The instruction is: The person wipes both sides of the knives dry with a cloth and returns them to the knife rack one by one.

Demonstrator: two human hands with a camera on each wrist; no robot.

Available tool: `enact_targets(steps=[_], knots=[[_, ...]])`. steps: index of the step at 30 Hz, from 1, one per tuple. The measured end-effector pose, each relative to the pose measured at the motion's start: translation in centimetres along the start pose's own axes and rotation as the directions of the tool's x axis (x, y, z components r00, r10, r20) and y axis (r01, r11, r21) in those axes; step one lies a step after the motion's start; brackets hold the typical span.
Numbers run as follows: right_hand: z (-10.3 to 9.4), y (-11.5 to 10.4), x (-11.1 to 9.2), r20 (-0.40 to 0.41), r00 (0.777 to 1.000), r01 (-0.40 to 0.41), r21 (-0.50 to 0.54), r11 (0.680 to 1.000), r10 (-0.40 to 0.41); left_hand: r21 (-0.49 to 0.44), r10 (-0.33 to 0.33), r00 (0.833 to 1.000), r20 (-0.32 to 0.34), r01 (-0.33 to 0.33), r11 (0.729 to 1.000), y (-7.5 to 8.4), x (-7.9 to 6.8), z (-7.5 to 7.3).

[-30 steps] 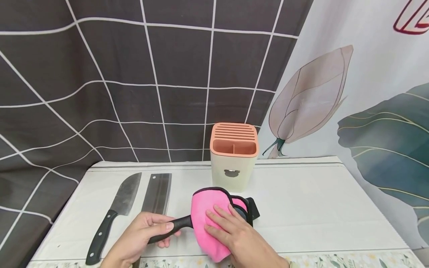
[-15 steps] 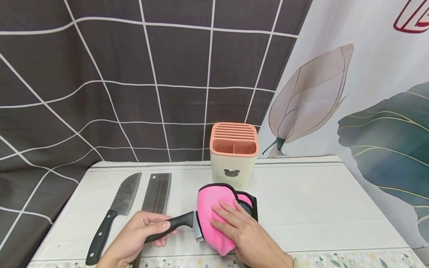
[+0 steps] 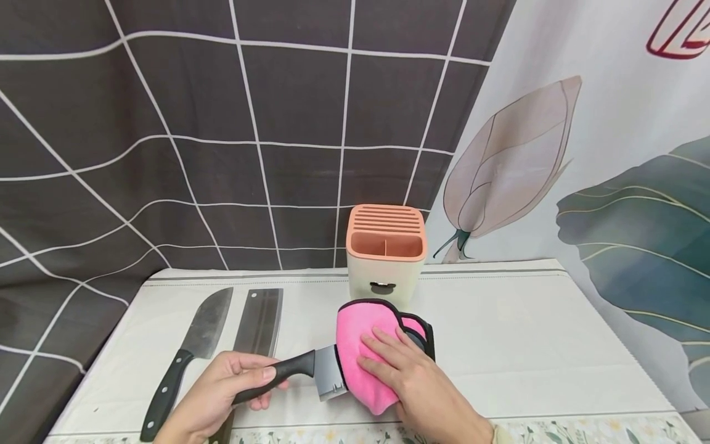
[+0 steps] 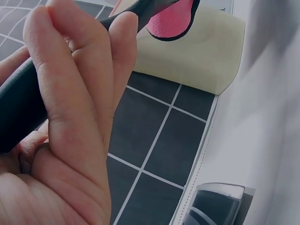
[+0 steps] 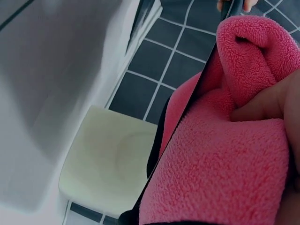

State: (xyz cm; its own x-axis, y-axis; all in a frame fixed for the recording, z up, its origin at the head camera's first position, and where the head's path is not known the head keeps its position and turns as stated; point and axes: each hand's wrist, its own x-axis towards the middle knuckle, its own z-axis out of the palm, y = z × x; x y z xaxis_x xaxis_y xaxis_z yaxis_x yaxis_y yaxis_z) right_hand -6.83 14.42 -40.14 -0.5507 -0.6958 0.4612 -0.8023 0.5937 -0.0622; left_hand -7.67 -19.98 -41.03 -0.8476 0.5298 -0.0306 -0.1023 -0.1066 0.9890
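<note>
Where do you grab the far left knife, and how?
Probably by its black handle, coming from the near left. The handle is the end closest to the camera, and the blade points away. The blade's bottom corner sticks out on the right, so the sharp edge is likely there: keep fingers off it.

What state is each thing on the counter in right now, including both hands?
Left hand: gripping a knife handle.
Right hand: pinching the pink cloth, thumb on one side, fingers on the other.
Held knife: blade partly covered.
Pink cloth: folded around the held knife's blade.
Leftmost knife: lying flat, fully in view.
Cleaver: lying flat, partly hidden by the left hand.
Knife holder: standing upright.
</note>
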Motion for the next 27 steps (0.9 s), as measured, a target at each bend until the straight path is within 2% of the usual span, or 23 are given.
enact_targets(steps=[4,11,27], knots=[[-0.2,0.3,0.0,0.004,1.0,-0.03,0.005,1.0,0.03,-0.014,0.007,1.0,0.007,-0.007,1.0,0.0,-0.2,-0.2],[-0.6,1.0,-0.1,-0.035,0.997,-0.072,0.032,0.997,0.074,-0.037,0.014,1.0,0.018,-0.014,0.999,0.0,-0.3,-0.4],[-1.8,2.0,-0.5,-0.063,0.988,-0.14,0.011,0.99,0.141,-0.055,-0.003,1.0,0.025,0.004,0.998,0.2,-0.5,-0.6]])
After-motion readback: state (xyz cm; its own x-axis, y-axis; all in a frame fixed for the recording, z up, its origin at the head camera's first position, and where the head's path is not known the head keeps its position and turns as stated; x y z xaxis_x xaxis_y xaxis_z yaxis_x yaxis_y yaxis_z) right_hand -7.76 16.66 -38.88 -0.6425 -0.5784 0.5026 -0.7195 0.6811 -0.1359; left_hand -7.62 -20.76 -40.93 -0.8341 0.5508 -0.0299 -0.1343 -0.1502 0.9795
